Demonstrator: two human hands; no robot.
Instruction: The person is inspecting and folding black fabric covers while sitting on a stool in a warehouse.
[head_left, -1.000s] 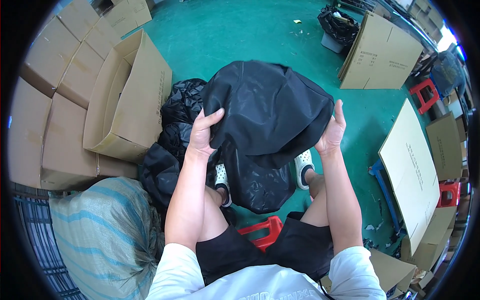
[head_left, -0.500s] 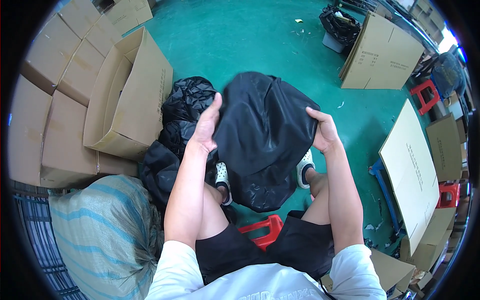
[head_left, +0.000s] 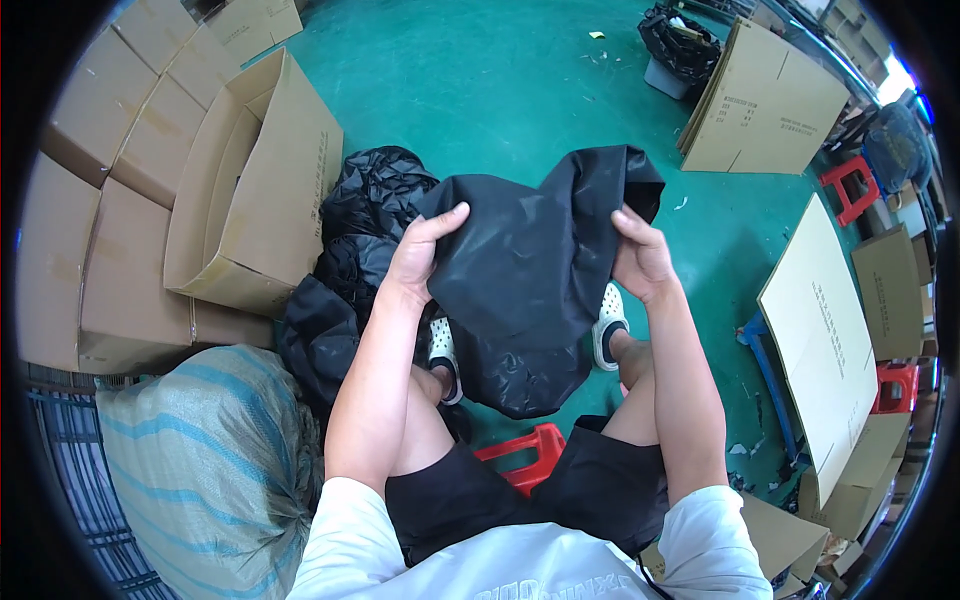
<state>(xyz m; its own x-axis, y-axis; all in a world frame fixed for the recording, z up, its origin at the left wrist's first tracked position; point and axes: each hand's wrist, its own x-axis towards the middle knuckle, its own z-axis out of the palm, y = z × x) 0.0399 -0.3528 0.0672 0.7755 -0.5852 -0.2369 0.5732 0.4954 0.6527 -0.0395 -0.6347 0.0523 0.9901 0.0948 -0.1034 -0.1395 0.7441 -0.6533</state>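
Fingers of both hands clamped on black garment, above green floor amid cardboard boxes

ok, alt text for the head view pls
Seated on a red stool, a person grips a black garment with the left hand and right hand. More black garments, an open cardboard box and a striped sack sit to their left.

Green floor: cardboard boxes, blk garments, sack.

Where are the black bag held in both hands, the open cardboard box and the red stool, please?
black bag [head_left: 530, 290], head view, middle of its front.
open cardboard box [head_left: 300, 170], head view, right wall.
red stool [head_left: 530, 455], head view, seat between the thighs.
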